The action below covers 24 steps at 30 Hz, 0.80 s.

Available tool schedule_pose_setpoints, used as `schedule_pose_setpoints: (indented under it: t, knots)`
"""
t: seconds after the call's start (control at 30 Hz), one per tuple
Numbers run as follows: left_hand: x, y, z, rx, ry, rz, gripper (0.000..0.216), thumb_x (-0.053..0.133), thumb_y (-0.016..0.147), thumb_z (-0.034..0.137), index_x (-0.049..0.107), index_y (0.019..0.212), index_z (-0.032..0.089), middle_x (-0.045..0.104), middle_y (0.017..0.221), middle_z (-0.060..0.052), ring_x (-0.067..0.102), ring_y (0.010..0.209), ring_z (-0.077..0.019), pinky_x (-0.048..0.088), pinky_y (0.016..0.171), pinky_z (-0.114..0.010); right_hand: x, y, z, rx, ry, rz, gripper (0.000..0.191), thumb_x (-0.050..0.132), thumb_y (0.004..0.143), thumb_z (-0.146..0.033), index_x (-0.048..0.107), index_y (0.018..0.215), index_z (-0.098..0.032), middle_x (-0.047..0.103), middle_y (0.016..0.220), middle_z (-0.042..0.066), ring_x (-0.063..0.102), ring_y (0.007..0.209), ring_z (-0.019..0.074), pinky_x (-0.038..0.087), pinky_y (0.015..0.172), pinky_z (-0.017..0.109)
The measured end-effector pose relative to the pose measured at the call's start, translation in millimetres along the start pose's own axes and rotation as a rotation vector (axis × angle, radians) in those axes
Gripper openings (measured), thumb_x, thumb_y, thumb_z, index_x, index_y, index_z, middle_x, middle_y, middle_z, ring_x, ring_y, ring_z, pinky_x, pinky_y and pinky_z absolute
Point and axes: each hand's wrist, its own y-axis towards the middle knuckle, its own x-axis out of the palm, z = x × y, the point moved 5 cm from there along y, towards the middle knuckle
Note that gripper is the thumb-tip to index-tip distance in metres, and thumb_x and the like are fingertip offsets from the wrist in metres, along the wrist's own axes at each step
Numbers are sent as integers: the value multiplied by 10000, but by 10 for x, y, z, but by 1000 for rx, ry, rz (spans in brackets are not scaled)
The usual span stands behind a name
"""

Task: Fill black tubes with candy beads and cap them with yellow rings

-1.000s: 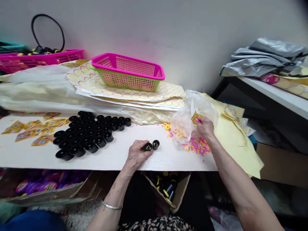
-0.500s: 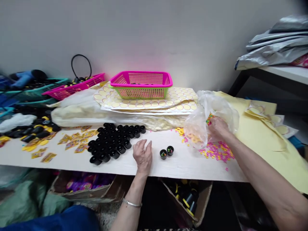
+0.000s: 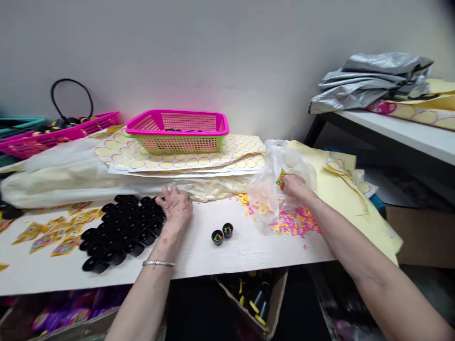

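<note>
My left hand (image 3: 176, 206) reaches to the rear right of a cluster of small black cups (image 3: 122, 227). Its fingers are spread over the cups there, and I see nothing held in it. Two more black cups (image 3: 222, 235) stand apart, with small coloured bits inside. My right hand (image 3: 295, 185) is in the mouth of a clear plastic bag (image 3: 272, 177), its fingers curled beside small green and orange beads (image 3: 282, 179). The plastic and the hand hide the fingertips. Pink and yellow pieces (image 3: 296, 221) lie scattered by the bag.
A pink basket (image 3: 177, 132) nested in a green one sits on sheets of yellow ovals (image 3: 199, 163). Yellow packets (image 3: 59, 232) lie at left. Boxes, one holding black and yellow items (image 3: 261, 303), are below the table edge. A shelf (image 3: 401, 125) juts in at right.
My left hand has moved left and away from me, from bare table to the black cups. My right hand stays in the bag. The view has turned right.
</note>
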Motion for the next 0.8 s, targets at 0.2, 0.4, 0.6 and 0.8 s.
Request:
schedule_pose_setpoints:
  t: [0.2,0.4,0.6,0.8]
  knots:
    - [-171,-221,165,44,-326,34,201,572,690,304,658,825,182,630,999,-121,478,1062,-341,390,828,-452,17,6,-77,-175,341,37,312,543,630,-84,706,870,-198,695,1006,68,598,1009,244,445,834,285]
    - [133,-401,89,-214,-932,-119,360,662,578,329,689,912,196,673,807,-19,563,661,-178,437,610,-290,-9,10,67,-224,778,138,219,558,580,-210,689,743,-143,672,699,3,604,690,173,464,612,244]
    - [302,-577,152,-167,-1198,-233,398,691,563,264,685,946,157,659,930,-44,569,701,-146,456,666,-278,-47,-122,151,-125,1082,295,289,676,515,-320,678,743,-141,614,619,-1,528,554,116,423,527,240]
    - [444,-742,217,-331,-1296,-295,520,747,515,239,656,1017,139,674,892,-42,604,756,-168,480,743,-303,-44,-200,159,-55,1187,351,224,733,448,-284,654,603,-143,573,540,-23,501,519,103,405,516,240]
